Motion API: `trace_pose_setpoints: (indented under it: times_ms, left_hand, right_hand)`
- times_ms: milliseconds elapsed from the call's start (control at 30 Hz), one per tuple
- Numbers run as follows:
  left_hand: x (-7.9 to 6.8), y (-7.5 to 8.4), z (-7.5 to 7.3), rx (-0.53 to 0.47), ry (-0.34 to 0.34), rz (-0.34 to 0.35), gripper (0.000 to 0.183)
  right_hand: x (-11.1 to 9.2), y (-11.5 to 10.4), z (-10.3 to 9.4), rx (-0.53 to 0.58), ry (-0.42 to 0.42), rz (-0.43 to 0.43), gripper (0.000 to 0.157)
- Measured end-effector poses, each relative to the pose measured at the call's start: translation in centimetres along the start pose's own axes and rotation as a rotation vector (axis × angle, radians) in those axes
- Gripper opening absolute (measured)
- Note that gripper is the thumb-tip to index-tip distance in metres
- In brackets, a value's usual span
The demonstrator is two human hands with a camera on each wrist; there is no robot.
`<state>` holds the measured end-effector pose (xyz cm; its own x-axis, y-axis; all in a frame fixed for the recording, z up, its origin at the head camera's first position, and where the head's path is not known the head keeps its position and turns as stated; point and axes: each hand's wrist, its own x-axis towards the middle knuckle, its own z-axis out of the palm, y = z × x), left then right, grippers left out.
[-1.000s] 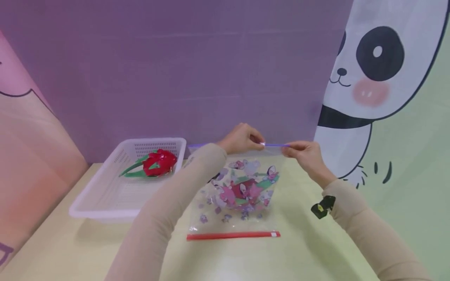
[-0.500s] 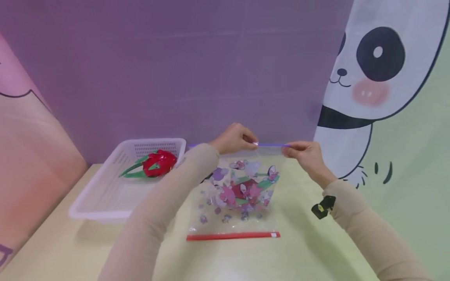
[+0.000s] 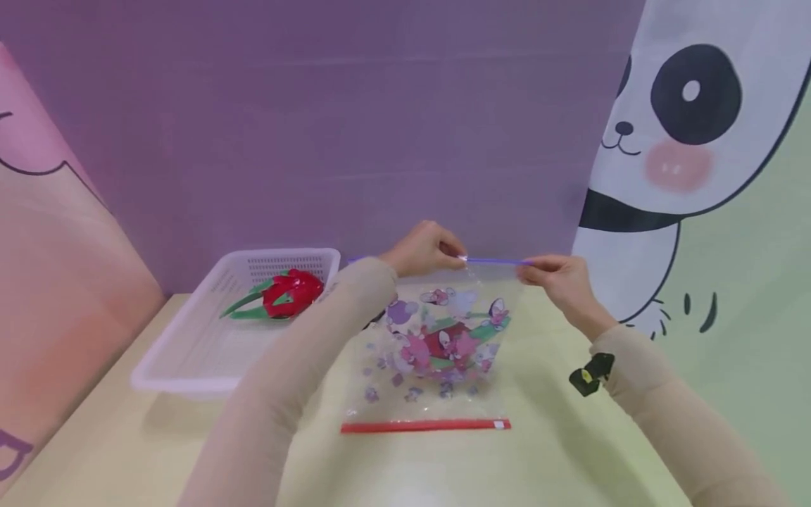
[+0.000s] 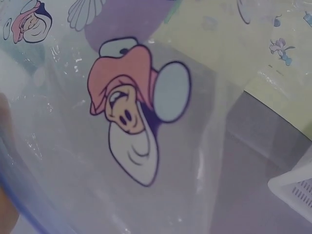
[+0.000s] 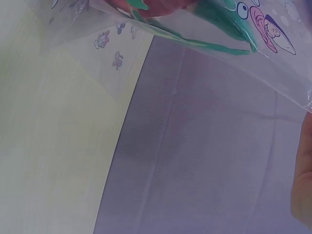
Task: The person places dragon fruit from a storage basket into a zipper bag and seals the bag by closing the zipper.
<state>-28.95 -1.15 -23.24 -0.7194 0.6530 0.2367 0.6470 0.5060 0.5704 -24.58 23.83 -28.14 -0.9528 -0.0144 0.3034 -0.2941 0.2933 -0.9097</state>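
A clear zip bag (image 3: pixel 465 299) printed with cartoon figures hangs upright between my hands. Near the middle of its purple zip strip (image 3: pixel 497 261), my left hand (image 3: pixel 423 249) pinches the edge at a small pale piece. My right hand (image 3: pixel 562 280) grips the strip's right end between thumb and fingers. Inside the bag lies a red and green artificial flower (image 3: pixel 441 342), partly covered by the print; its green leaf (image 5: pixel 214 47) presses along the bag's lower edge in the right wrist view. The left wrist view is mostly filled by the bag's plastic (image 4: pixel 73 161).
Below the held bag, a second clear bag with a red zip strip (image 3: pixel 424 426) lies on the pale table (image 3: pixel 405 468). To the left stands a white plastic basket (image 3: pixel 184 384) holding another red flower (image 3: pixel 293 293) with green leaves. A purple cloth (image 3: pixel 380 141) hangs behind.
My left hand has slid a little leftward along the zip strip, and the pale piece went with it. My right hand keeps its place at the end. The head view has shifted slightly.
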Motion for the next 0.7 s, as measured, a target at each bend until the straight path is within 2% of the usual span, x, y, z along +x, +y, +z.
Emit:
trace_pose_setpoints:
  times_ms: [100,267,433,600,700]
  left_hand:
    - [-0.2,-0.2,-0.4,0.005,0.010,0.000,0.016]
    - [-1.1,-0.8,-0.8,0.015,0.025,-0.008,0.015]
    - [-2.0,-1.4,-0.7,0.006,0.025,-0.037,0.015]
    - [-2.2,-1.6,-0.7,-0.011,0.048,-0.034,0.015]
    - [-2.2,-1.6,-0.7,-0.017,0.037,-0.048,0.015]
  right_hand:
    - [0.3,-0.1,0.1,-0.006,-0.004,-0.008,0.022]
    - [0.5,-0.1,0.9,0.001,-0.026,-0.012,0.035]
    - [0.5,0.4,1.3,0.006,-0.037,-0.002,0.037]
    - [0.4,0.5,1.1,0.008,-0.036,-0.019,0.037]
    - [0.1,0.5,0.9,0.005,-0.036,-0.008,0.035]
